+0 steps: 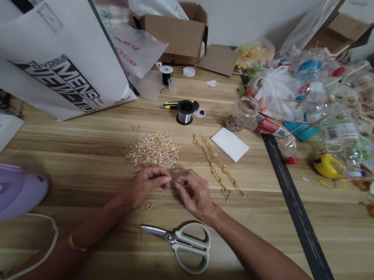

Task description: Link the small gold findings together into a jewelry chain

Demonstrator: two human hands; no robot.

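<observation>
My left hand (150, 184) is closed in a pinch at the near edge of a pile of small gold and clear beads or links (153, 150). Just to its right, my right hand (196, 194) also pinches, fingertips a short gap from the left ones. Whatever sits between either set of fingers is too small to make out. A thin short chain (150, 206) lies on the wood below my left hand. Beyond my right hand rest gold beaded chains (218, 169). Scissors (186, 243) with pale handles lie nearer my body, blades pointing left.
A spool of wire (185, 113) and a cutter knife (171, 104) lie farther back. Right of them are a folded white paper (230, 144) and a jar of beads (240, 115). A large paper bag (67, 56), a purple appliance (7, 195) and plastic clutter (339, 118) flank the work area.
</observation>
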